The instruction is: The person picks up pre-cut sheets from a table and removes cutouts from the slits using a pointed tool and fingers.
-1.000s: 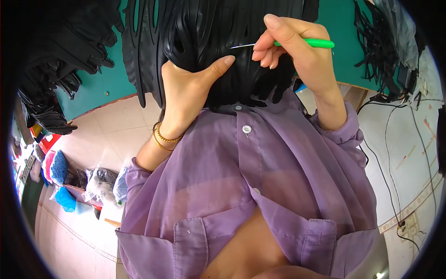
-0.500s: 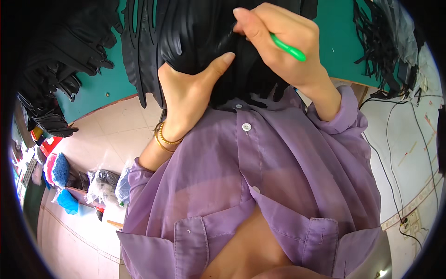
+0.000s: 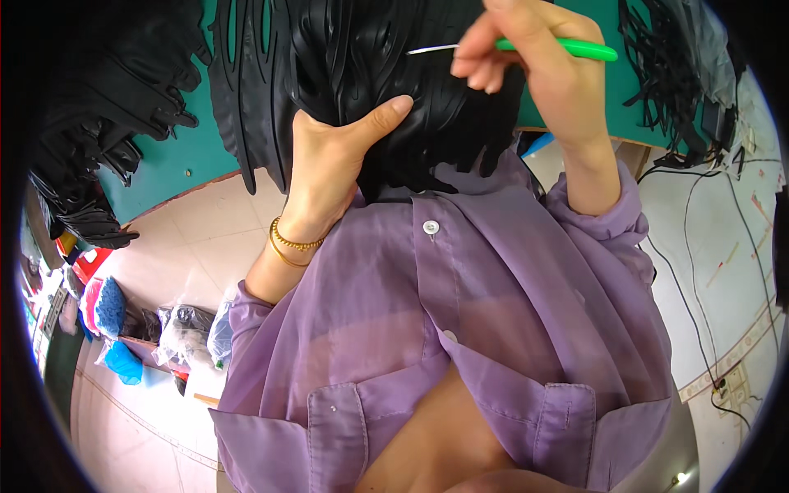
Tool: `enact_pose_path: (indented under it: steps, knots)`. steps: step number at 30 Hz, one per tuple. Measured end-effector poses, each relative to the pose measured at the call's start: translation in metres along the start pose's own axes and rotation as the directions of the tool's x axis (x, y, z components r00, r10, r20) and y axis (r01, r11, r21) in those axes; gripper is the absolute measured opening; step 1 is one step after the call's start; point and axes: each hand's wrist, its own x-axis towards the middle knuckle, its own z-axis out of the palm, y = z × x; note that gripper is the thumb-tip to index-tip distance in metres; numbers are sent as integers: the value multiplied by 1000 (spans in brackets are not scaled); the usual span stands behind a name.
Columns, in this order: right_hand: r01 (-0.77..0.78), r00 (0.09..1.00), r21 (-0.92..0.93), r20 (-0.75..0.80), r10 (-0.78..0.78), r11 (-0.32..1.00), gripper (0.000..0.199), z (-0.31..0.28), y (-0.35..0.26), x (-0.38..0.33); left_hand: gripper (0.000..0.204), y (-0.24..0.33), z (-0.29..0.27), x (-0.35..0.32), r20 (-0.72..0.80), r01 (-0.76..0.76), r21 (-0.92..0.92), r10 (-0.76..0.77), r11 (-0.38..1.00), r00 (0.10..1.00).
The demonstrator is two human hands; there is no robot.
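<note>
- Gripping green-handled, metal-tipped tool (image 3: 590, 49): right hand (image 3: 567, 90)
- Clamping black rubbery strips (image 3: 362, 57): left hand (image 3: 333, 156), fingers hidden
- Green bench (image 3: 156, 181): near edge partly covered; black tangle (image 3: 680, 90), right side

We find glossy black on the finger-shaped pieces (image 3: 329, 49) at top centre, the heap (image 3: 107, 90) at upper left and the thin strips (image 3: 657, 82) at upper right. We see a bright green handle (image 3: 590, 49) with a silvery shaft (image 3: 431, 49), a deep green tabletop (image 3: 156, 177), a plain mauve shirt (image 3: 362, 304) with white buttons (image 3: 431, 228), gold bracelets (image 3: 297, 244) and, at left, a bright blue bundle (image 3: 123, 362).
</note>
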Motion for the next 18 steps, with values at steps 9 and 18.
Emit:
enact_pose_path:
  steps: [9, 18]
  knots:
    - [-44, 999, -129, -8, 43, 991, 46, 4, 13, -16, 17, -4, -3, 2, -49, -140, 305, 162, 942, 986]
    - [-62, 997, -147, 46, 69, 987, 45, 10, 12, -15, 28, -6, -7, 0, -33, -199, 511, 250, 836, 968]
